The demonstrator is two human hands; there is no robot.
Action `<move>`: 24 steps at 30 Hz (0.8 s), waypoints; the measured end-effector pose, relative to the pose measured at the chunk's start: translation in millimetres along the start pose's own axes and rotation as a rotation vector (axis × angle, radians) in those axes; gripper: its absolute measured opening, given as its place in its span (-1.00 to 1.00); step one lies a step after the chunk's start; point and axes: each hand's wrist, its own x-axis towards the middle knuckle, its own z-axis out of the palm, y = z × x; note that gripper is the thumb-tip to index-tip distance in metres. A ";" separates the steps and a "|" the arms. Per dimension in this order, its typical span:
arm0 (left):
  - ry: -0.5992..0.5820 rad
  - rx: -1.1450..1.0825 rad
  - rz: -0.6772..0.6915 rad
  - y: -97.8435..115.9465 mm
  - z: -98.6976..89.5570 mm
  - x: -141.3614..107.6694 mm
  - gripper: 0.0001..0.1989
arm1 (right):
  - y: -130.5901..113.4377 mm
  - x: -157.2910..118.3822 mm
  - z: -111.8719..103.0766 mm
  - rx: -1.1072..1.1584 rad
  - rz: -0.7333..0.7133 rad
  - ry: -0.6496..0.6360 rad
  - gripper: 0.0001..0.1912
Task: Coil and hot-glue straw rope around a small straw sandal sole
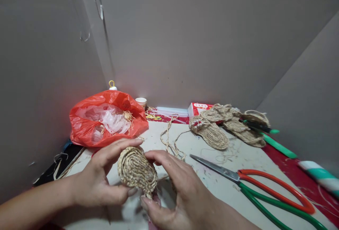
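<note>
A tightly coiled oval of braided straw cord [137, 168] is held up in front of me, its flat face tilted toward the camera. My left hand [104, 173] grips its left edge, fingers behind and thumb below. On the other side my right hand [177, 187] has its fingers at the upper right edge and its thumb near the bottom, where the cord leaves the coil. Something pinkish is partly visible beneath. A loose straw cord [168, 136] trails over the work board behind the hands. To the right lie scissors [225, 168] with one red and one green handle.
A red plastic bag [84, 131] with crumpled white plastic stands at the back left, beside a paper cup [141, 102]. Small woven straw slippers [212, 133] are piled by a red-and-white box [197, 109]. Grey panels [185, 46] enclose the white board [185, 134].
</note>
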 end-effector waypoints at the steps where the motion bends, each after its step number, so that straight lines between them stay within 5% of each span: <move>1: 0.009 -0.050 -0.037 -0.5 0.3 1.3 -0.21 | -0.2 0.0 -0.5 -0.007 0.001 -0.004 -0.31; 9: 0.025 -0.409 -0.196 -8.0 4.4 4.1 -0.33 | 4.1 -2.4 3.3 -0.012 0.143 0.002 -0.33; 16: 0.010 -0.451 -0.230 -13.0 9.4 1.0 -0.26 | 1.2 -2.6 7.5 0.045 0.291 -0.012 -0.52; 24: 0.000 -0.406 -0.276 -15.6 14.1 0.3 -0.26 | 0.6 1.0 4.9 0.038 0.227 0.027 -0.56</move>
